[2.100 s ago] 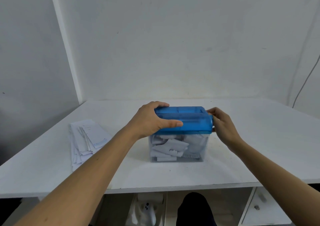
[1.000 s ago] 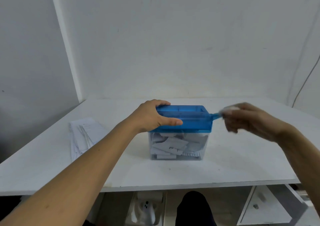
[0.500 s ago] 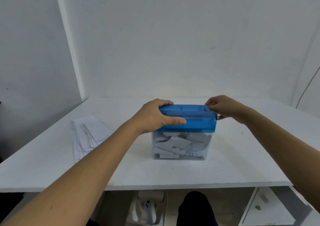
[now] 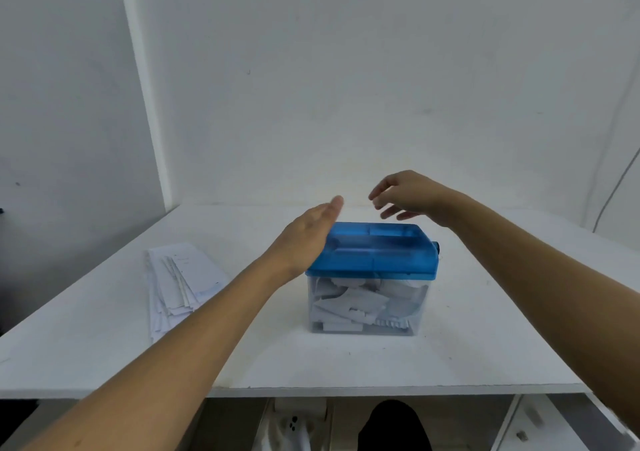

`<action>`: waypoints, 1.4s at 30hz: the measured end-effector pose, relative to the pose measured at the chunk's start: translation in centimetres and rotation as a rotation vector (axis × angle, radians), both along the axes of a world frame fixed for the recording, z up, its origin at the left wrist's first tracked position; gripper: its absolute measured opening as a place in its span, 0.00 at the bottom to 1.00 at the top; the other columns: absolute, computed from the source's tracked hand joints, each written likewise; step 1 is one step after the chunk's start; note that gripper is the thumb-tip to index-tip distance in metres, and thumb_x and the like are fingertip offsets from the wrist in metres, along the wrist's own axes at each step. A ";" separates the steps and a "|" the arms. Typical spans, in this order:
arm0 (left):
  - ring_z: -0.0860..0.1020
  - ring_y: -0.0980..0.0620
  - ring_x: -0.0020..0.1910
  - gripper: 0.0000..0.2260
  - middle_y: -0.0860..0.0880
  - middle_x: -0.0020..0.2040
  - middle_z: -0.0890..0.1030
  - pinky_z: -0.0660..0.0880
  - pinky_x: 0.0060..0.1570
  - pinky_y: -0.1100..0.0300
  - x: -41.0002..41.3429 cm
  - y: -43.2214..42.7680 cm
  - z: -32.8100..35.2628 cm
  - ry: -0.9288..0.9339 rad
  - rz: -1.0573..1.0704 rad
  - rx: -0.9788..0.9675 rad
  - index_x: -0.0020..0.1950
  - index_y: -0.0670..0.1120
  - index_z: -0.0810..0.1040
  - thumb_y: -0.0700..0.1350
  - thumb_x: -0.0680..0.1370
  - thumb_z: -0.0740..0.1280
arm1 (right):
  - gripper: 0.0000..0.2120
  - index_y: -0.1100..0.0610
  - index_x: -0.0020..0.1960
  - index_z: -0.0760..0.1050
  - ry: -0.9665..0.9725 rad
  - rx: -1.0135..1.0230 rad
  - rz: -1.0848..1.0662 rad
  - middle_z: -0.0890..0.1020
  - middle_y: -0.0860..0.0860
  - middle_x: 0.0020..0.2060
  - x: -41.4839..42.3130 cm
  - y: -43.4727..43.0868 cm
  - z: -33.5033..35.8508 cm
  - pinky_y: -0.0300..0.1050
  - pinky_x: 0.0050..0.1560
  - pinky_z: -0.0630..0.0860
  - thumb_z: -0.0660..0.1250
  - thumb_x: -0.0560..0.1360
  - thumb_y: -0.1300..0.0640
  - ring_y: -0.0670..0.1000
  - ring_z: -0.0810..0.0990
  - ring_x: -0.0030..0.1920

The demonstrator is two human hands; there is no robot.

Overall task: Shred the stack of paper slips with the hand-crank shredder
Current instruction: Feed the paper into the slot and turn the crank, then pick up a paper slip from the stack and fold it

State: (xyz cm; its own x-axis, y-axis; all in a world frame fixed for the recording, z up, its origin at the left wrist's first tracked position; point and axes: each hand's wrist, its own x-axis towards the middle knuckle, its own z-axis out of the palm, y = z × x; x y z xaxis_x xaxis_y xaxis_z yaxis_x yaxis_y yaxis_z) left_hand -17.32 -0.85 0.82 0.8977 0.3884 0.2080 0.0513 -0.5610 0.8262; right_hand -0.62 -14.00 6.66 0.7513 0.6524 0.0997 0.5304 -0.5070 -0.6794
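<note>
On the surface [image 4: 485, 329] the shredder [image 4: 370, 260] stands beneath two empty hands, left hand [image 4: 304, 239] with fingers [image 4: 332, 208] straight, right hand [image 4: 408, 194] loosely curled: between feeds, I'd say, with a slip from the stack [image 4: 183, 277] to its left wanted next.

A white table [image 4: 485, 346] stands in a corner of bare white walls [image 4: 346, 69].
</note>
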 end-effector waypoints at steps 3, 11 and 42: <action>0.61 0.52 0.78 0.34 0.54 0.79 0.64 0.55 0.75 0.54 -1.5 2.0 -0.4 -0.060 0.093 -0.046 0.79 0.55 0.65 0.69 0.78 0.43 | 0.05 0.55 0.53 0.79 -0.151 -0.038 0.106 0.82 0.50 0.48 -2.3 2.2 1.0 0.45 0.53 0.79 0.67 0.79 0.59 0.49 0.81 0.51; 0.74 0.50 0.64 0.19 0.50 0.69 0.75 0.67 0.61 0.58 -9.4 14.0 -5.8 -0.025 0.543 -0.019 0.72 0.46 0.73 0.48 0.82 0.66 | 0.06 0.50 0.53 0.80 -0.382 -0.055 0.315 0.81 0.46 0.50 -10.6 8.3 1.3 0.36 0.41 0.71 0.67 0.77 0.55 0.46 0.79 0.48; 0.72 0.51 0.69 0.22 0.54 0.75 0.70 0.65 0.71 0.52 -13.7 15.3 -12.0 0.233 0.472 0.438 0.74 0.55 0.69 0.59 0.82 0.62 | 0.13 0.54 0.59 0.74 -0.060 0.101 0.064 0.76 0.51 0.55 -15.3 18.5 -16.3 0.45 0.48 0.69 0.65 0.79 0.49 0.54 0.76 0.54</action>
